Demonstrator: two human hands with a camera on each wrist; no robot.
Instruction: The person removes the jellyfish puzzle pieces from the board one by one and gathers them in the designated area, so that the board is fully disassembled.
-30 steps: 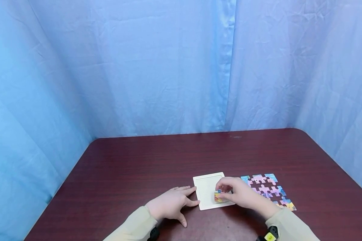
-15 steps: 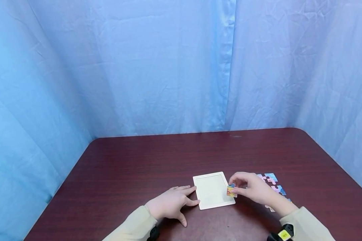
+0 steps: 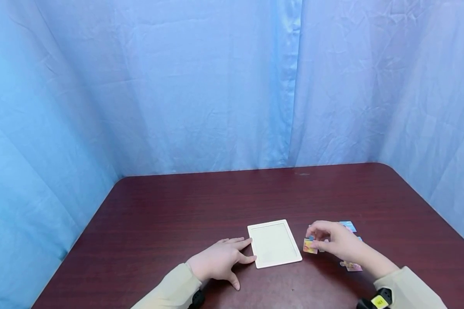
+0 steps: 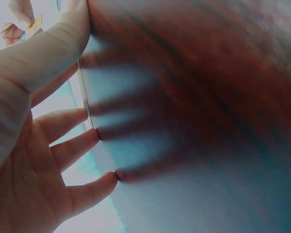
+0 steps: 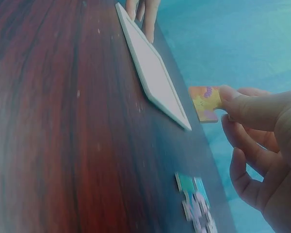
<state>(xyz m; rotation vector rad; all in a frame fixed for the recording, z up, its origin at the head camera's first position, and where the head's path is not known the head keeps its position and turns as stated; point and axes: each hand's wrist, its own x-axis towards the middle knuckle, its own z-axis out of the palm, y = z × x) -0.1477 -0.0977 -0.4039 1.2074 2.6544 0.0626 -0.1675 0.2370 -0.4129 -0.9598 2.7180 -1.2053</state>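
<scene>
Between thumb and fingers my right hand [image 3: 337, 242] pinches a yellow-orange jigsaw puzzle piece [image 5: 203, 103], raised above the table just right of the puzzle tray [image 3: 275, 244]. That tray is cream-coloured and square, with a raised rim and a bare inside. My left hand [image 3: 218, 259] rests spread on the table, fingertips touching the tray's left edge. Other puzzle pieces [image 3: 352, 266] lie on the table beneath and behind my right hand, which hides most of them. In the right wrist view, several of these pieces [image 5: 196, 201] lie close together below the held one.
The dark red-brown wooden table [image 3: 170, 214] has rounded far corners. Blue curtains [image 3: 201, 86] hang behind it and along both sides. A black wrist strap with a yellow label [image 3: 379, 301] is on my right wrist.
My right hand has moved right with the pinched piece, from over the tray to beside its right edge, now covering more of the loose pieces. My left hand has stayed put.
</scene>
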